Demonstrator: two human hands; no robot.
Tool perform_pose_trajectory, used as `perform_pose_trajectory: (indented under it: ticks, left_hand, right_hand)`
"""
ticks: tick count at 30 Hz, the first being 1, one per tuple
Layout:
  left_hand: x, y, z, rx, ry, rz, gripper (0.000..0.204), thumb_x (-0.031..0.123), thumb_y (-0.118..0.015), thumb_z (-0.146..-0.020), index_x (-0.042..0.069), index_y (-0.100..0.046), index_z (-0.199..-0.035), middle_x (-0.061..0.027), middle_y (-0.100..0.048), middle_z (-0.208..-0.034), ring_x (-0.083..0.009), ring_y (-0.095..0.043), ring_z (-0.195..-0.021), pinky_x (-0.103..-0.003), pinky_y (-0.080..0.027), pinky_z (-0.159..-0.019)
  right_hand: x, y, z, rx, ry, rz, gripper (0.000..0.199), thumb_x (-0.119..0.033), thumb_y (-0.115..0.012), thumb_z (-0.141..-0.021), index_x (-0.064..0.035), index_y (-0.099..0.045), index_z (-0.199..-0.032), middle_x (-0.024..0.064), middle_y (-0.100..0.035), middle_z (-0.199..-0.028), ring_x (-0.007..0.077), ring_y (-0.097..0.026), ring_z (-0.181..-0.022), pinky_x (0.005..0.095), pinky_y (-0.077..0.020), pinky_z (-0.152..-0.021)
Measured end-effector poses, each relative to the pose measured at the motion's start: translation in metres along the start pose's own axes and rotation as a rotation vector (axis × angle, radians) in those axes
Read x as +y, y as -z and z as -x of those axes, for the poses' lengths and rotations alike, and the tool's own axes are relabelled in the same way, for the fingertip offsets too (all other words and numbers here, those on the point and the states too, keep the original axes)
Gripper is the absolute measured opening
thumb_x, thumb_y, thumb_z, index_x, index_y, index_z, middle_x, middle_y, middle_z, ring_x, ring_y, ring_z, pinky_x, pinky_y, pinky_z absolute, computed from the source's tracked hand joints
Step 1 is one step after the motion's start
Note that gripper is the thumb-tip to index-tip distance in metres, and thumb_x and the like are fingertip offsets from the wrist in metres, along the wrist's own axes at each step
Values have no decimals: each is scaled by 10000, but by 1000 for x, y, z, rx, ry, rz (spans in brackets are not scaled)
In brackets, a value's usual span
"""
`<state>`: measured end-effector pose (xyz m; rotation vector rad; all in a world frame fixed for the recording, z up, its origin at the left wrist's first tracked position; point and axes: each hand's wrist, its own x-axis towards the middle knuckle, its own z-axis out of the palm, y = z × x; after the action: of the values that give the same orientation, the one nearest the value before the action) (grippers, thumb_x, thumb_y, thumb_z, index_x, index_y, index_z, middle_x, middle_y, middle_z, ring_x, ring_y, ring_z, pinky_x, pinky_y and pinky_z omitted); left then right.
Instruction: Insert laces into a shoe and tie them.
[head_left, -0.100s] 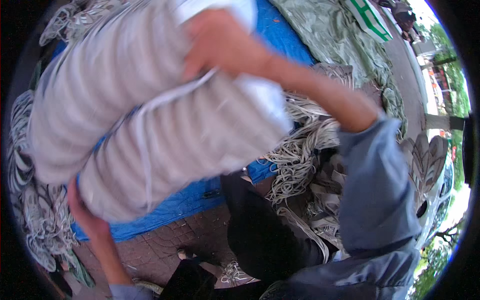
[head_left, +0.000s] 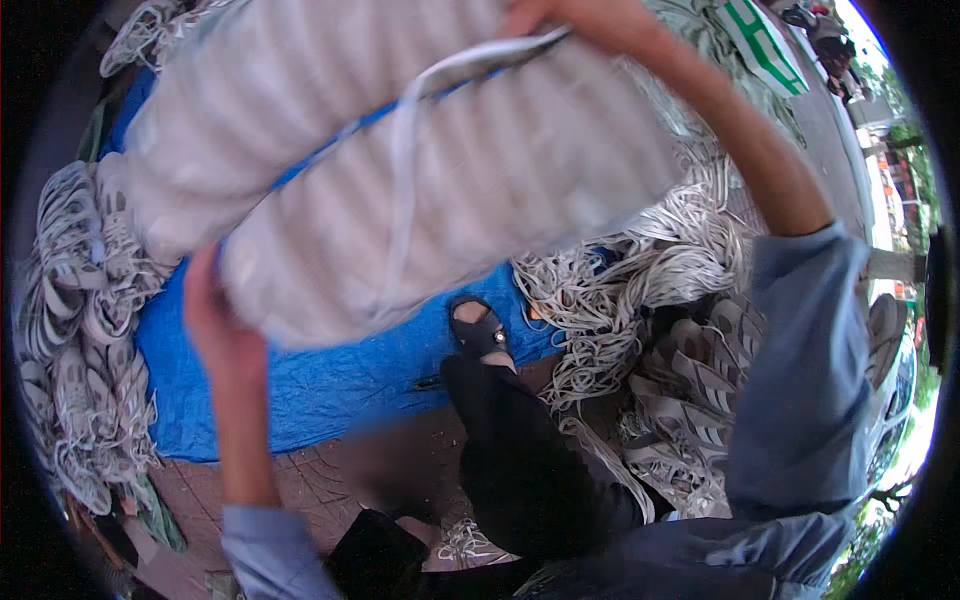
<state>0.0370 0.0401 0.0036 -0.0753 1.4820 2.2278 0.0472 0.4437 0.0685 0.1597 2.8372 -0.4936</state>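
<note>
A big bundle of two long, ribbed, off-white rolls (head_left: 470,190) is held up in front of me, blurred by motion. A white strap (head_left: 403,150) runs across it and up along the gap between the rolls. My right hand (head_left: 590,22), at the upper edge of the view, is closed on the strap at the bundle's far right end. My left hand (head_left: 228,325) grips the bundle's near left end, with fingers partly hidden behind it. Beneath lies a blue tarp (head_left: 300,390), seen below the bundle.
My sandalled foot (head_left: 480,328) is on the tarp's near right part. Pale shoe uppers (head_left: 75,270) are heaped on the left. To the right lie tangled laces (head_left: 600,310) and more shoe uppers (head_left: 690,390). A green-and-white box (head_left: 762,45) stands far right. Brick paving (head_left: 300,490) shows nearby.
The bundle has moved right and farther up in the view, with both hands on it. More of the blue tarp and my sandalled foot now show.
</note>
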Motion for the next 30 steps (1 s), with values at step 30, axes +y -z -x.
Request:
perform_pose_trajectory:
  ticks: [30]
  left_hand:
    - [83, 269, 331, 219, 446, -1830, 268, 217, -452, -830, 58, -519, -1035, -179, -568, -932, -320, -551, -869, -354, -432, -748]
  right_hand:
    - [257, -304, 371, -448, 438, 745, 432, -246, -557, -696, -80, -504, -1091, 162, -529, -1037, 303, -531, -849, 453, -385, -763]
